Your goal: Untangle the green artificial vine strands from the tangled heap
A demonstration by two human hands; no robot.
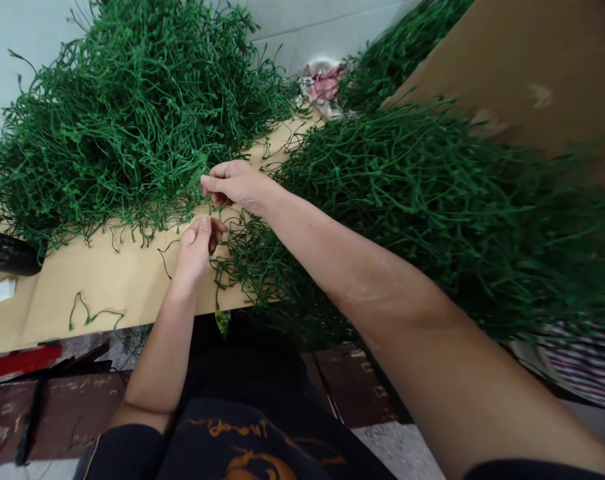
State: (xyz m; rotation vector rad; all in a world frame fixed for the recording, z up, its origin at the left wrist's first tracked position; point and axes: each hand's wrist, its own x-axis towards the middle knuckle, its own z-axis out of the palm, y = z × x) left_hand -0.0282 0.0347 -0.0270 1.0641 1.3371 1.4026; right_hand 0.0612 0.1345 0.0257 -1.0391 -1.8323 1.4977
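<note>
My right hand (pixel 235 183) is closed in a pinch at the front edge of a tall heap of thin green artificial stems (pixel 132 120) with small knobbed tips. Green strands lie right behind its fingertips, so what is pinched cannot be told apart. Just below and nearer to me, my left hand (pixel 198 243) is closed too, thumb against curled fingers; whatever it holds is hidden. A second heap of the same stems (pixel 392 180) spreads under and beyond my right forearm. Between the heaps, both hands hover above a tan cardboard sheet (pixel 117 267).
A few loose stems (pixel 95 313) lie on the cardboard's near left. At the left edge is a black cylinder (pixel 10 252) beside a small white piece (pixel 1 291). A pink and white cloth (pixel 325 83) sits by the wall, and a large cardboard panel (pixel 542 73) leans at right.
</note>
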